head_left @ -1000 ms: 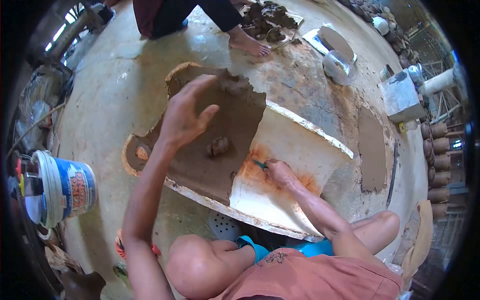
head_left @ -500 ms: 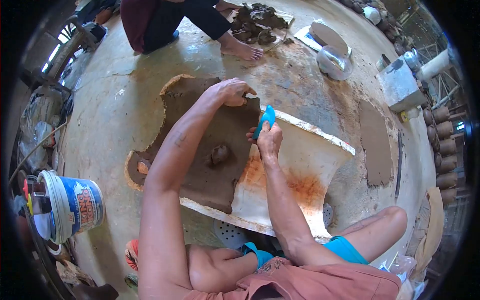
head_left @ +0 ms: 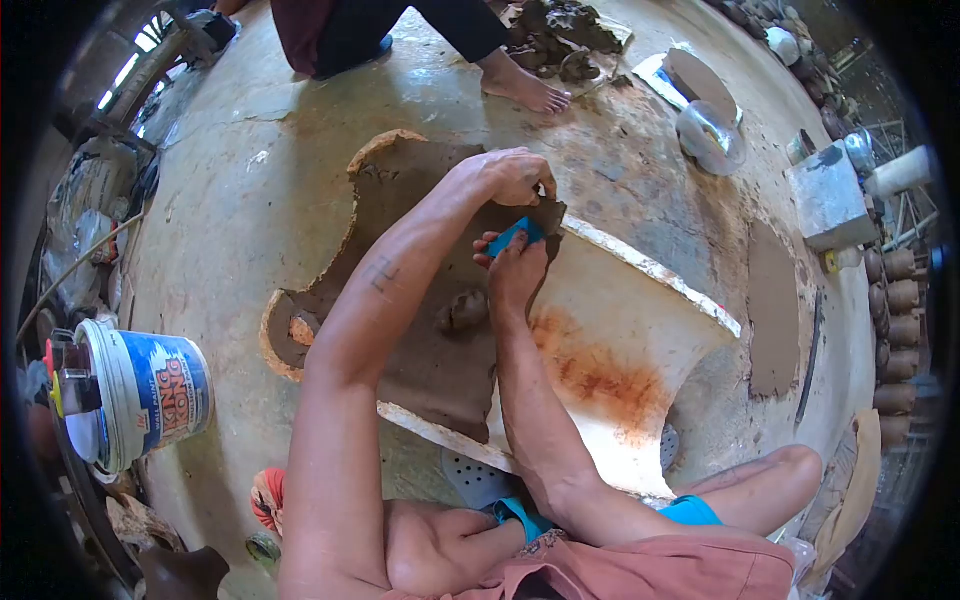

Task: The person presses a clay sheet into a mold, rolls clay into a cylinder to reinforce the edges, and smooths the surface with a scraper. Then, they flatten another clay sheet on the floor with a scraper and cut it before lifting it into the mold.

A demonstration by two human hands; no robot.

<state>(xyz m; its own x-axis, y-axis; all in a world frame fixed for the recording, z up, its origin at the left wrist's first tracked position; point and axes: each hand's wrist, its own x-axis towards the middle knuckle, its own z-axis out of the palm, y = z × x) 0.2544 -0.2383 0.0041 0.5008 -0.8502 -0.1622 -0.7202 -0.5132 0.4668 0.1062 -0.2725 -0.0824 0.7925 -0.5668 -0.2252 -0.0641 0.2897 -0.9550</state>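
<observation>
A large curved white mold [head_left: 640,300] lies on the floor before me, its left part lined with a dark brown clay sheet [head_left: 420,340]. Near the far edge of the mold, my left hand [head_left: 520,177] pinches the clay's raised corner. Just below it, my right hand [head_left: 515,260] is closed around a flexible blue tool [head_left: 517,237], which lies against the clay close to its right edge. A lump of clay [head_left: 465,312] sits in the middle of the sheet. Orange-brown stains mark the bare inner face of the mold.
A paint bucket [head_left: 160,395] stands at the left. Beyond the mold are another person's bare foot [head_left: 525,85] and a heap of dark clay [head_left: 565,35]. A clear bowl [head_left: 711,137], a gray block [head_left: 828,195] and a flat clay slab [head_left: 773,310] are at the right.
The blue tool in my right hand has moved left and down onto the clay, from upright to more slanted. The whole view has shifted, so the mold appears farther right.
</observation>
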